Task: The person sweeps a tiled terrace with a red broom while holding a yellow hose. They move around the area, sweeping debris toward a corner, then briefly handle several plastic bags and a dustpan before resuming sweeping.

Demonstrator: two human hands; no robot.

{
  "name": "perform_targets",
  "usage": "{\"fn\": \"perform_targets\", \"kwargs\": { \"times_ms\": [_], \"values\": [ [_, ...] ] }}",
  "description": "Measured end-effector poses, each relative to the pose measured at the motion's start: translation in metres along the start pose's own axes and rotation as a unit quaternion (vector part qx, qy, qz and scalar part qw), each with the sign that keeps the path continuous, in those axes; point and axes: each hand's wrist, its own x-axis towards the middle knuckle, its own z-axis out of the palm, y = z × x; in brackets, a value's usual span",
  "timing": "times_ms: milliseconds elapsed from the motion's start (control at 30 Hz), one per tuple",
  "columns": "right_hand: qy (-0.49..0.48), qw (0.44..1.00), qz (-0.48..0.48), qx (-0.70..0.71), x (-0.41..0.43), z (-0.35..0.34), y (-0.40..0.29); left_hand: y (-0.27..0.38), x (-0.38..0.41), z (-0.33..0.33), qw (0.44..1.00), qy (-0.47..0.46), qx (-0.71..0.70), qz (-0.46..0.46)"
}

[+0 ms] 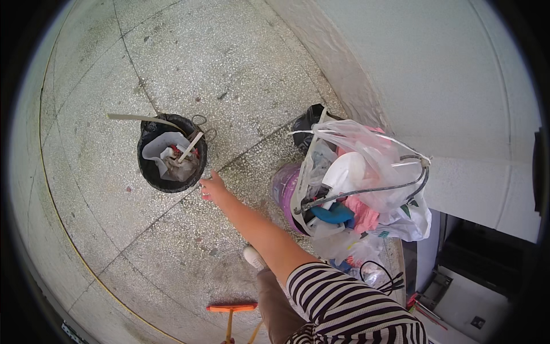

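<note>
My right hand [213, 188] reaches out over the floor with its fingers spread, holding nothing. It is just off the lower right rim of a black bin [144, 172] with a black bag lining. Inside the bin lie a pale plastic piece [157, 148], crumpled tissue [180, 169] and a light stick [191, 145]. A long beige strip [137, 117] juts out over the rim, and metal ring handles [200, 119] show beside it. At the bottom edge, a sliver of my left hand [232, 341] is on the yellow handle of an orange-headed floor tool [232, 308].
An overfull purple bucket [285, 189] stands to the right, heaped with plastic bags [374, 159], pink cloth [363, 213] and a blue item [333, 213]. More bags and black cable [382, 279] lie below it. A pale wall [451, 86] rises behind. A yellow line or hose [64, 230] curves along the left.
</note>
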Motion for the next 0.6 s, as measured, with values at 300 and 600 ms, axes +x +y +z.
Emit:
{"fn": "perform_targets", "kwargs": {
  "times_ms": [300, 600],
  "values": [
    [0.190, 0.783, -0.518, -0.288, -0.340, -0.146, -0.127, 0.021, -0.038, 0.041, 0.967, -0.083, 0.126, 0.203],
    [0.244, 0.912, -0.323, -0.067, -0.405, -0.375, -0.192, 0.022, -0.095, 0.036, 0.895, -0.164, 0.258, 0.325]
  ]
}}
